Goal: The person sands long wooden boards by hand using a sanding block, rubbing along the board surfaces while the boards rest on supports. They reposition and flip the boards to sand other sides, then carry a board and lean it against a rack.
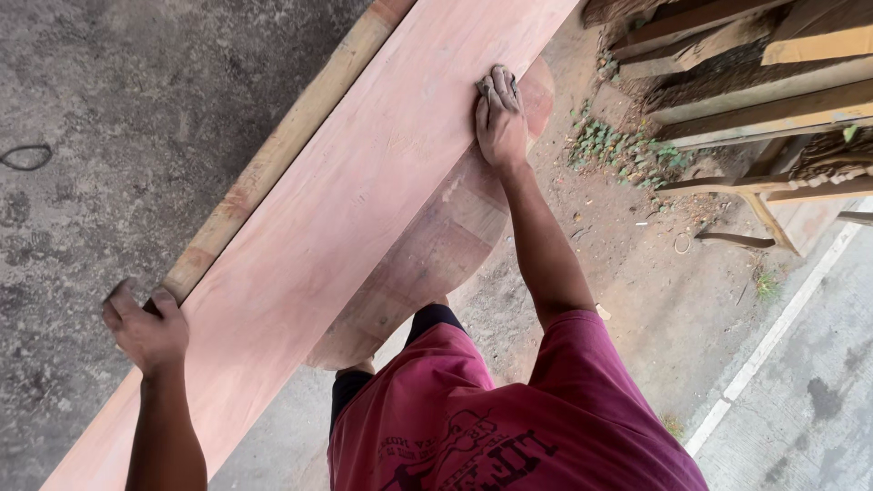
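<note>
A long reddish wooden plank [355,191] runs diagonally from the lower left to the top of the view. My right hand [499,116] presses flat on its right edge, with a small dark piece, seemingly sandpaper [488,85], under the fingers. My left hand [145,329] grips the plank's left edge, next to a paler bark-like strip [282,150] that runs along that side. Under the plank sits a rounded wooden piece [427,259].
Rough concrete floor [109,109] lies to the left, with a small dark loop [25,156] on it. Stacked timber [755,82] and weeds [618,150] are at the upper right. Dirt ground [655,309] and a painted white line [782,327] lie on the right.
</note>
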